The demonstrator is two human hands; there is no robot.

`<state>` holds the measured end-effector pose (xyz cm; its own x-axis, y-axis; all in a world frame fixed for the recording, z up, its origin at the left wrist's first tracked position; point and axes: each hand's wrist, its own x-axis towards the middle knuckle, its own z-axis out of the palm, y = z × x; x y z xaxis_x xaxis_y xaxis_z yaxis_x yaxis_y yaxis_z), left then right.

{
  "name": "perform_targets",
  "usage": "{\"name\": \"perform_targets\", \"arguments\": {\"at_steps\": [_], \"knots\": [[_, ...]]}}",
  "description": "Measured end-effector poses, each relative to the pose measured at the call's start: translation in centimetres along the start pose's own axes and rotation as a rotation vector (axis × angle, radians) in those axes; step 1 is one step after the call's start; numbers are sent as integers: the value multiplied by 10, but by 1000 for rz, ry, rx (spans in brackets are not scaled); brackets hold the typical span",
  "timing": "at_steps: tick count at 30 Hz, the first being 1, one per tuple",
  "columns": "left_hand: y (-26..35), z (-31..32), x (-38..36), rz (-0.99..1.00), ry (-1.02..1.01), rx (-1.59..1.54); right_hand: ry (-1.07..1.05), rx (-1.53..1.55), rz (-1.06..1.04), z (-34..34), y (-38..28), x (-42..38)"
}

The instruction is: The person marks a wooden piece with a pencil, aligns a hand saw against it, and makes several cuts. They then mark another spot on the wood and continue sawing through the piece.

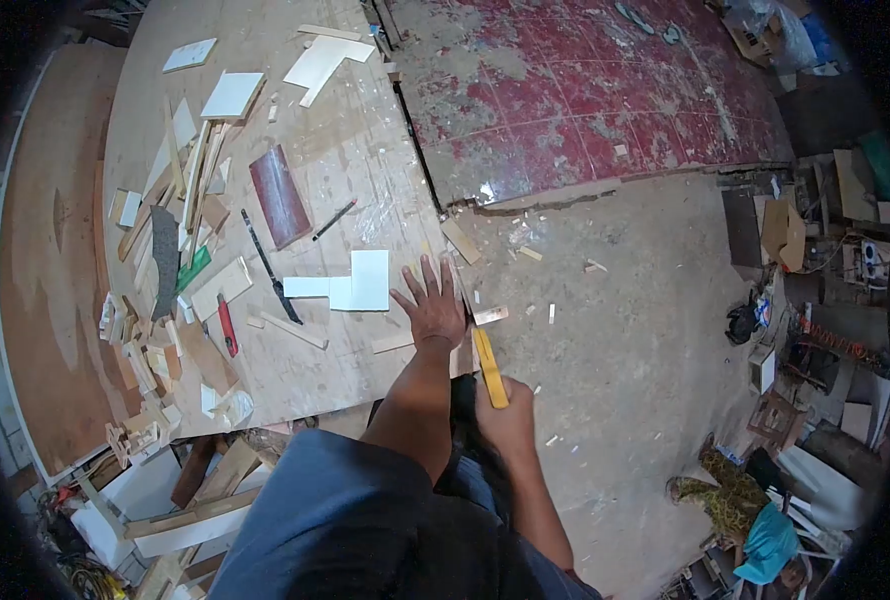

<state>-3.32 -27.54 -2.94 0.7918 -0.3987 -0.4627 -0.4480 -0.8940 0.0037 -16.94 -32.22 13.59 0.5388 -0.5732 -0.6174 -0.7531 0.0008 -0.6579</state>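
My left hand (433, 308) lies flat with fingers spread near the right edge of the wooden worktable (335, 110), over a wood strip (395, 342) that is partly hidden. In my right hand (506, 420), just off the table edge, is a yellow-handled saw (490, 370); its thin dark blade shows only in part. A small wood piece (491, 315) sticks out past the edge beside the blade. Left of my left hand are white rectangular pieces (370, 280), a pencil-like stick (336, 219), a dark narrow tool (265, 265) and a brown curved block (280, 197).
A red utility knife (227, 325), a green object (194, 268), a grey curved strip (165, 262) and wood offcuts (197, 180) crowd the table's left side. Wood scraps (531, 254) dot the concrete floor (625, 350). A raised red floor (585, 90) lies beyond; clutter (780, 440) lines the right.
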Motion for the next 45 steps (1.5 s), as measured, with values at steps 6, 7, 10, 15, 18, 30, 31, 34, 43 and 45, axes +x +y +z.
{"name": "perform_targets", "arguments": {"at_steps": [6,7,10,15,18,30,31,34,43,45], "knots": [[1,6,4,-5,36,18,-29,-39,-17,-32,-30,-37],[1,6,1,-4,39,43,-45,-52,-8,-31,-28,-40],[0,7,2,-6,30,36,-1,-24,-42,-7,-4,-10],[1,11,6,-5,58,-3,-27,-34,-22,-39,-40,-43],[2,5,1,0,-9,29,-25,-62,-66,-32,-27,-52],[3,8,-1,-1,9,-3,-105,24,130,-22,-15,-33],[2,17,2,0,50,11,-12,10,19,2,5,-9],[0,13,0,-8,69,28,58,-14,-74,6,15,-6],[-1,28,4,-8,88,36,-12,-41,-60,3,2,-13],[1,19,3,-5,141,60,23,-41,-26,3,2,-6]]}}
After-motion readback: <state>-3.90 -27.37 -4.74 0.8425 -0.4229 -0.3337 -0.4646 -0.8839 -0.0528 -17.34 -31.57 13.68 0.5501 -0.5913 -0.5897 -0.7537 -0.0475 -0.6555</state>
